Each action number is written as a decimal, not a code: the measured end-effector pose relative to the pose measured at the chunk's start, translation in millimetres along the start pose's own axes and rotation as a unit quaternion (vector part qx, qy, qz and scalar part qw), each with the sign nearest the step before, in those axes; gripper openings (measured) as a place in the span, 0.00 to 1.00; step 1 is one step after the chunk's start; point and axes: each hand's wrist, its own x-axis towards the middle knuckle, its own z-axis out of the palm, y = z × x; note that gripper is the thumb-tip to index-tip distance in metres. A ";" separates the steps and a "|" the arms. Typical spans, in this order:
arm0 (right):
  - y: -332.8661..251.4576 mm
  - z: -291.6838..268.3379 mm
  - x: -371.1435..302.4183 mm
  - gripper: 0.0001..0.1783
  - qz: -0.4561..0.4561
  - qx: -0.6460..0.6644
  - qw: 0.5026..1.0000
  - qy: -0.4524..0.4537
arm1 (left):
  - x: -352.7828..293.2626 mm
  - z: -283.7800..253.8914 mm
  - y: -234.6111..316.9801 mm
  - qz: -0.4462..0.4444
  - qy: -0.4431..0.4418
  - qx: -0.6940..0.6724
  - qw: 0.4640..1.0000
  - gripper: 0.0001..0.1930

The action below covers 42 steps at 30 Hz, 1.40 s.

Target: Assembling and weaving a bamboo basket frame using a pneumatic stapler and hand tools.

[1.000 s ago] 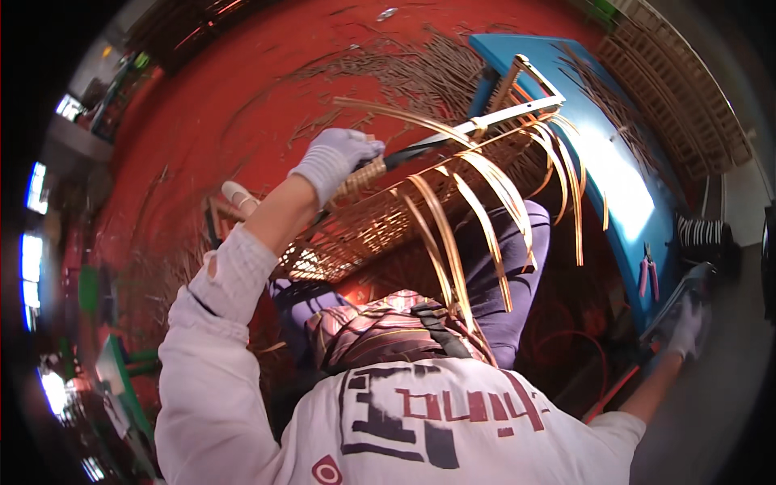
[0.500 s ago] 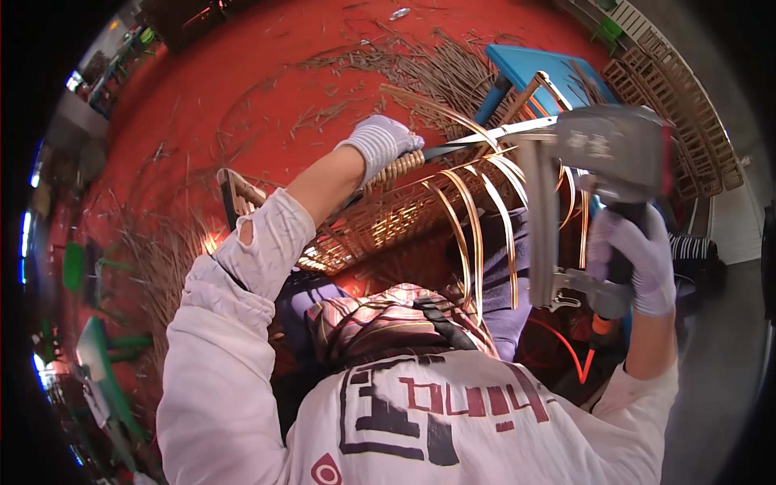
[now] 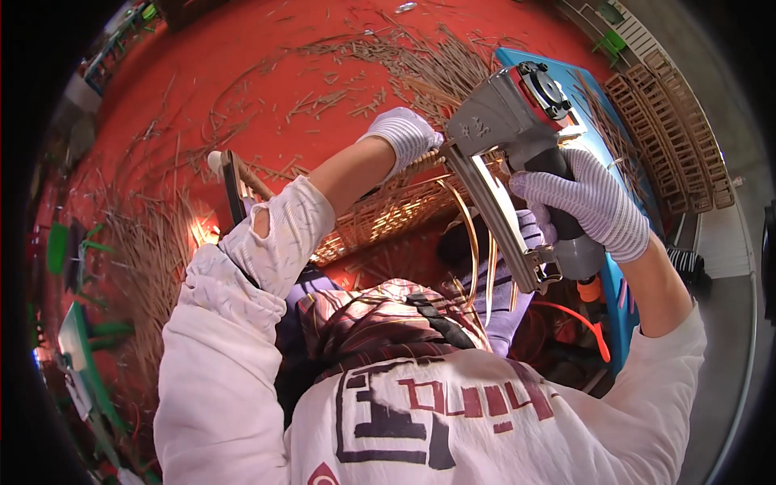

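Wrapped in a striped glove, my right hand (image 3: pixel 594 198) grips the black handle of a grey air stapler (image 3: pixel 501 117). The stapler's nose rests at or just above the rim of a woven rattan frame (image 3: pixel 384 222), right beside my left hand (image 3: pixel 404 141). That hand, also gloved, is closed over the frame's upper edge; its fingertips are partly hidden. The frame lies slanted across my knees. Several loose rattan strips (image 3: pixel 491 275) hang from its right end, partly behind the stapler.
An orange air hose (image 3: pixel 578 317) trails from the stapler's handle. Behind it stands a blue table (image 3: pixel 618 137) with cut strips on it. Rattan offcuts (image 3: pixel 453 69) litter the red floor (image 3: pixel 234 89). Slatted rattan frames (image 3: pixel 671 133) are stacked at right; green stools (image 3: pixel 97 376) stand at left.
The stapler has swung left and tilted, its nose coming to the rim by my left hand. My left hand has shifted slightly right, still on the frame.
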 end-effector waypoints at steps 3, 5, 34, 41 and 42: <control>0.1 -1.3 2.6 0.21 0.005 -0.006 1.000 -0.006 | 2.0 1.9 -1.4 -0.014 -0.001 -0.018 1.000 0.28; 1.4 -3.1 3.9 0.21 0.002 -0.013 1.000 -0.009 | 1.8 1.0 -0.2 -0.016 -0.002 -0.017 1.000 0.28; 58.7 -32.1 -31.0 0.18 0.035 0.133 0.985 0.104 | -38.0 -11.4 5.9 0.006 0.012 -0.116 0.993 0.23; 250.0 -107.4 -108.7 0.16 0.155 0.123 0.906 0.374 | -27.4 -2.6 -12.2 0.060 0.081 -0.033 0.994 0.23; 294.5 -124.4 -124.0 0.17 0.178 0.079 0.900 0.391 | -27.7 -4.0 -13.1 0.088 0.106 -0.001 0.991 0.23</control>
